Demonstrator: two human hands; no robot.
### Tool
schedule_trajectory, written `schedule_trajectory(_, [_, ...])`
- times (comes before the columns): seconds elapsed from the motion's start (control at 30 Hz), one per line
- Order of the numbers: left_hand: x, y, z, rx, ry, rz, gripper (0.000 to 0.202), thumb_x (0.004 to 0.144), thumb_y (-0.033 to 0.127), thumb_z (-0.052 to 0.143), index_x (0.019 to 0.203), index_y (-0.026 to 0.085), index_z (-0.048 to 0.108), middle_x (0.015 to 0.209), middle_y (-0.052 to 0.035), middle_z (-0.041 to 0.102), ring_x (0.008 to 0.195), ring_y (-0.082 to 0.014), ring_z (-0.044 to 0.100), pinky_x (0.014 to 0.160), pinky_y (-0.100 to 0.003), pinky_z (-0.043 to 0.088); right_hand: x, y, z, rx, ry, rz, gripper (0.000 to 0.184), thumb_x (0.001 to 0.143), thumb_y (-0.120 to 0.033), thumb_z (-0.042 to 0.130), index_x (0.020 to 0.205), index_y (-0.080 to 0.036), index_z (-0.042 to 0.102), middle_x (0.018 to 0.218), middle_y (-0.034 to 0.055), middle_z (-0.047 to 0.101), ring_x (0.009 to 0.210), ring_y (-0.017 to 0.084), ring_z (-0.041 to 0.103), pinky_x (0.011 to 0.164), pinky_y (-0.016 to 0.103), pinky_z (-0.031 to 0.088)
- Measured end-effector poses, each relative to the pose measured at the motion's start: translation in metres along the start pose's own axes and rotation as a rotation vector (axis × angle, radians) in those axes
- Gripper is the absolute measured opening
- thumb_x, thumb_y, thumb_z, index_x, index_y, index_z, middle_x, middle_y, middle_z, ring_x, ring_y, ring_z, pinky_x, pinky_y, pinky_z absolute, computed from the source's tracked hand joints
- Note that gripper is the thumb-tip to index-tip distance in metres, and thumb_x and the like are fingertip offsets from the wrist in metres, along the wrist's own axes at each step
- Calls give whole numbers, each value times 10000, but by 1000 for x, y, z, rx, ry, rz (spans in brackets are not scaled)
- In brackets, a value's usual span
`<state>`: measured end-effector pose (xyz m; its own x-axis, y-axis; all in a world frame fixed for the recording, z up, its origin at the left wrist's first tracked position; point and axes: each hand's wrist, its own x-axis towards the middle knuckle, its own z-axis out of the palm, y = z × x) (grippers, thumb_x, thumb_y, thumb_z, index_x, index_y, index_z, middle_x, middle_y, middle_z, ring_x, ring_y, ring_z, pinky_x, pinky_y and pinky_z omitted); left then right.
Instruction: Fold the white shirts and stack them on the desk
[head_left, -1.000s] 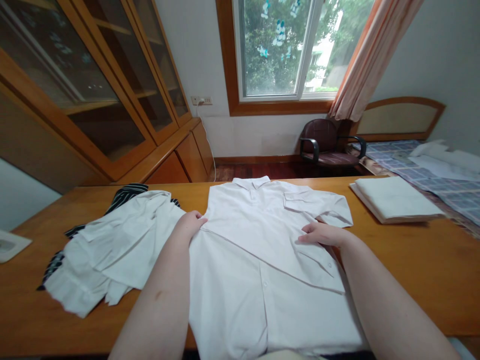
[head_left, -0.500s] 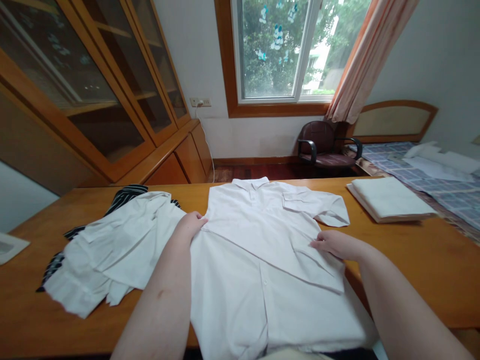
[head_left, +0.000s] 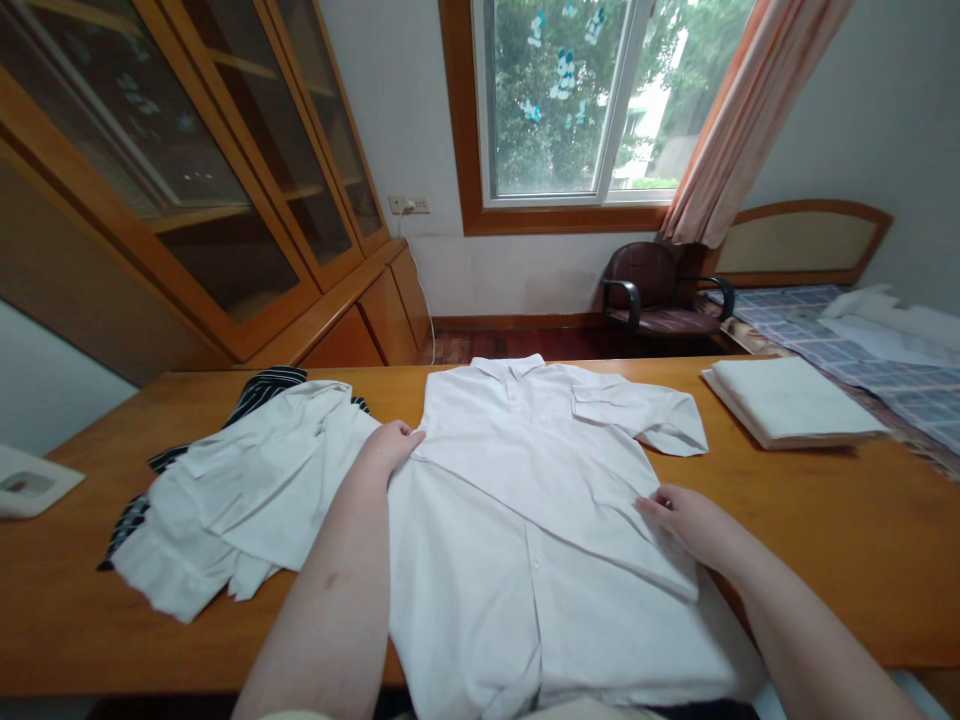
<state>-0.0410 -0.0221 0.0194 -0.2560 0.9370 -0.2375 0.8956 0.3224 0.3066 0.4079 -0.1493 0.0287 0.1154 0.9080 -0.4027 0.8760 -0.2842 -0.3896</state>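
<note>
A white collared shirt (head_left: 480, 560) lies front up on the table, its collar at the far side and its hem toward me. One sleeve crosses the body diagonally from the left; the other is folded at the upper right with its end lying over the table. My left hand (head_left: 394, 445) is closed on the shirt's left edge, where the crossing sleeve begins. Toward the right edge, my right hand (head_left: 679, 515) has its fingertips together on the fabric of the crossing sleeve; its lower fingers are partly hidden.
Crumpled white clothing (head_left: 255, 490) lies over a black striped garment (head_left: 274, 380) on the table's left. A folded white stack (head_left: 799, 400) sits at the right. A white object (head_left: 41, 480) is at the left edge. An armchair (head_left: 649, 285) stands beyond the wooden table (head_left: 847, 560).
My right hand has moved down along the sleeve, toward me. My left hand keeps its place on the shirt's left edge. The whole view has shifted slightly.
</note>
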Motion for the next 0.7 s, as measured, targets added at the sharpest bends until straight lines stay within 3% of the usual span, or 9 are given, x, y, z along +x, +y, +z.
schedule_trajectory(0.1, [-2, 3, -3, -8, 12, -12, 394, 822, 524, 410, 795, 201, 633, 894, -102, 698, 829, -261, 646, 682, -314, 460, -3, -1, 0, 72, 41, -59, 361, 868, -466, 375, 755, -193, 582, 807, 82, 680, 768, 226, 614, 645, 289, 395])
schedule_trajectory(0.37, [-1, 2, -2, 36, 31, -24, 303, 846, 416, 430, 818, 193, 634, 888, -109, 691, 849, -260, 641, 704, -311, 455, -7, 0, 3, -21, 35, 9, 272, 835, -422, 448, 776, -200, 592, 789, 86, 680, 753, 237, 629, 646, 309, 421])
schedule_trajectory(0.47, [-1, 6, 0, 35, 112, -5, 277, 854, 355, 418, 900, 187, 633, 955, -119, 678, 912, -270, 627, 763, -334, 460, -13, -4, 5, -171, 189, 40, 293, 832, -431, 454, 859, -185, 612, 862, 128, 679, 786, 273, 633, 676, 356, 446])
schedule_trajectory(0.57, [-6, 17, 3, -21, 287, 165, 285, 863, 290, 393, 1007, 187, 617, 1070, -107, 646, 1009, -237, 594, 874, -318, 441, -19, -12, 13, -273, 364, -209, 359, 860, -409, 424, 1048, -168, 614, 1147, 158, 622, 1032, 290, 586, 878, 395, 432])
schedule_trajectory(0.63, [-11, 26, 8, -62, 325, 323, 316, 876, 271, 369, 1077, 199, 602, 1160, -84, 615, 1088, -201, 559, 951, -283, 402, -21, -17, 23, -287, 325, -411, 425, 868, -410, 427, 1184, -173, 580, 1355, 137, 490, 1220, 275, 473, 1008, 387, 366])
schedule_trajectory(0.7, [-16, 35, 16, -65, 261, 453, 368, 891, 300, 353, 1171, 202, 571, 1279, -69, 555, 1188, -180, 498, 1016, -262, 348, -20, -20, 35, -296, 229, -501, 509, 863, -433, 443, 1300, -181, 514, 1460, 113, 362, 1327, 270, 350, 1072, 401, 307])
